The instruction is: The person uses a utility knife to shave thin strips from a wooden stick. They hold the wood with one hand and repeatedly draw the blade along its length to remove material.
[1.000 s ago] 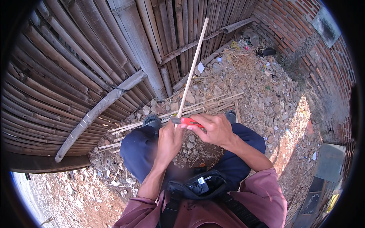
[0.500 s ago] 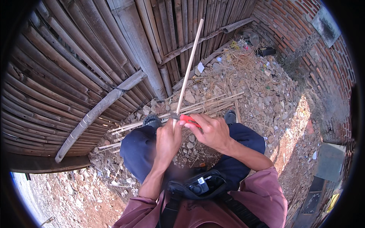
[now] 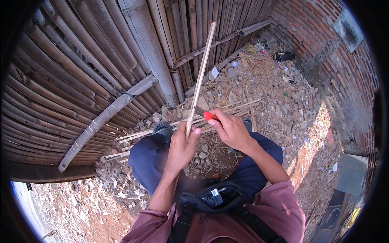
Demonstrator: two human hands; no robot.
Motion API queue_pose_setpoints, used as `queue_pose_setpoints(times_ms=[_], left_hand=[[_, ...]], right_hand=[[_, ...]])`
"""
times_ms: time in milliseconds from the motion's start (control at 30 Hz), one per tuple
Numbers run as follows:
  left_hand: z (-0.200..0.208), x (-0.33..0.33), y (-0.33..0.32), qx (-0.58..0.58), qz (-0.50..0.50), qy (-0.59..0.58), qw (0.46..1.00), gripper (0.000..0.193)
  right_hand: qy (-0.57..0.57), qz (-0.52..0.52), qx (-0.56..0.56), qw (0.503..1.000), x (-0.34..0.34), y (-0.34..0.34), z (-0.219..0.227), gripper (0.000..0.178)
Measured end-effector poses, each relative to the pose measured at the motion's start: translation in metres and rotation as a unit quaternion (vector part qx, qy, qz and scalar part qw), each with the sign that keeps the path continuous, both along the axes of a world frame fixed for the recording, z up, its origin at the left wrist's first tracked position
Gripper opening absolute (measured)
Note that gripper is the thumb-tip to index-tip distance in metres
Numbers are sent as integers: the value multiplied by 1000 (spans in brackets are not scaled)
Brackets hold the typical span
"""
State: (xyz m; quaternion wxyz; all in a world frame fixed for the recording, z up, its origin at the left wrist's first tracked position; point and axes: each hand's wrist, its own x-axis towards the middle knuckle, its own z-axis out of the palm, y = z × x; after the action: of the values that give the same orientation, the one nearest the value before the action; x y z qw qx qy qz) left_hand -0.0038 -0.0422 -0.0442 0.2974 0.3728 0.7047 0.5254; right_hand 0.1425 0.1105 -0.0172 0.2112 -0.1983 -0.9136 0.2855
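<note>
My left hand [image 3: 181, 146] is closed around the lower part of a long, pale bamboo strip [image 3: 203, 67]. The strip slants up and away toward the bamboo wall, and its lower end runs back under my left forearm. In my right hand [image 3: 233, 130] is a red utility knife [image 3: 210, 116], gripped by its handle. Its dark blade points left and lies against or very close to the strip's edge, a little above my left hand; I cannot tell whether it cuts in.
Several bamboo strips [image 3: 239, 108] lie across the rubble ground [image 3: 279, 117] before my feet. A bamboo wall [image 3: 52, 93] with a crosswise pole [image 3: 107, 117] stands at left, a brick wall [image 3: 350, 85] at right. An open black pouch [image 3: 210, 197] sits at my waist.
The knife has moved up the strip, away from my left hand, and its blade now angles up and left. My right hand has shifted right, apart from the left.
</note>
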Motion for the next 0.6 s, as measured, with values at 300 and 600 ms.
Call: queue_pose_setpoints(times_ms=[300,600], left_hand=[[0,-1,0,39,-5,10,999,24],[-14,-3,-2,63,-39,-58,996,22]], right_hand=[[20,54,46,997,-2,-4,-7,24],[41,72,70,994,-2,-1,-11,26]])
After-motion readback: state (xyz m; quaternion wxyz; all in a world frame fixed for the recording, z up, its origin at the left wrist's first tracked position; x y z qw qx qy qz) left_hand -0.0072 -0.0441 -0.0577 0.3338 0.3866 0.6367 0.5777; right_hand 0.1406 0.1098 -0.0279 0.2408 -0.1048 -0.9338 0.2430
